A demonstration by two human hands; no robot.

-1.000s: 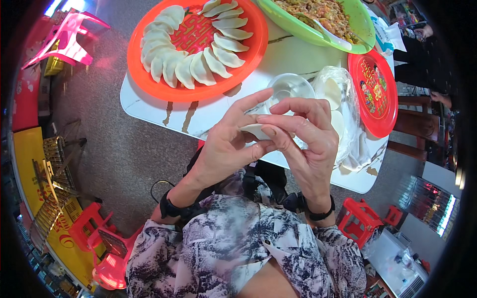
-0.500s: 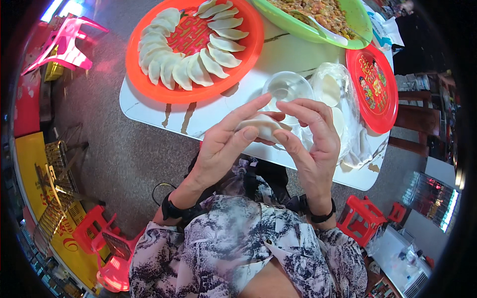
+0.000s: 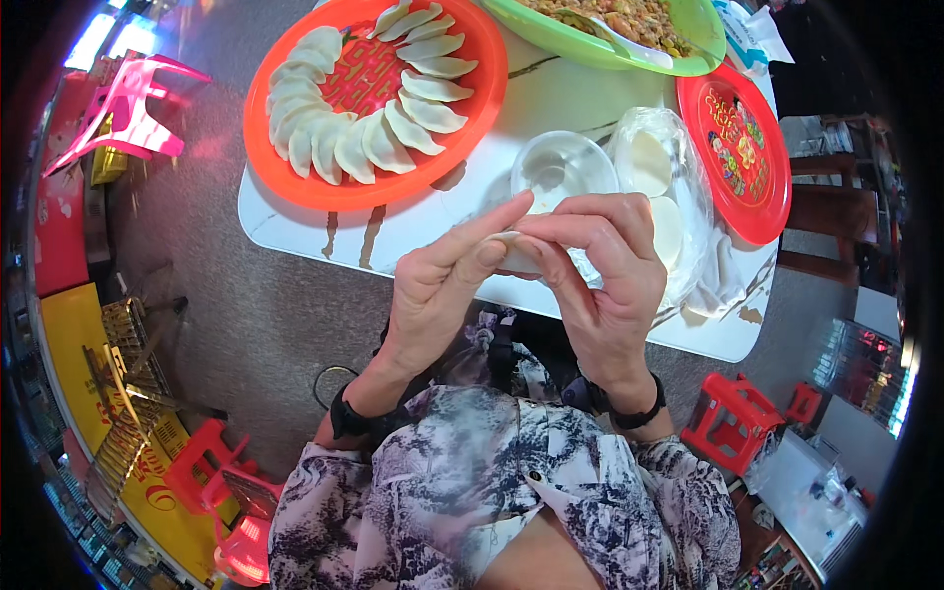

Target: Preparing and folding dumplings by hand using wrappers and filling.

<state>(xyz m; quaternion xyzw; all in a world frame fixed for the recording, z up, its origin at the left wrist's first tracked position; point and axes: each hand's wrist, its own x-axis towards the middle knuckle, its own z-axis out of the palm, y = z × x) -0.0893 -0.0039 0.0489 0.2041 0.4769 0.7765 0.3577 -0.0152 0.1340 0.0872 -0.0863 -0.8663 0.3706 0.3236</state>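
Between my two hands a white dumpling [image 3: 517, 260] is pinched over the near edge of the table, mostly covered by my fingers. My left hand [image 3: 438, 280] grips its left end, thumb and forefinger pressed along the upper edge. The thumb and forefinger of my right hand [image 3: 615, 270] close on the right part of that edge. Just beyond the hands stands a clear plastic bowl [image 3: 564, 138]. Round white dumpling wrappers [image 3: 649, 163] lie in a clear plastic bag [image 3: 693, 221] to its right.
A red plate [image 3: 276, 172] at the far left carries a ring of finished dumplings [image 3: 383, 146]. At the back sits a green basin [image 3: 580, 46] of chopped filling [image 3: 639, 22]. A round red lid or tray [image 3: 733, 147] lies on the right of the white table [image 3: 305, 221]. Red stools [image 3: 733, 418] stand on the floor.
My fingers have closed in on the dumpling's upper edge; my right thumb and forefinger have come together. The dumpling is turned and shows less. The view has shifted slightly.
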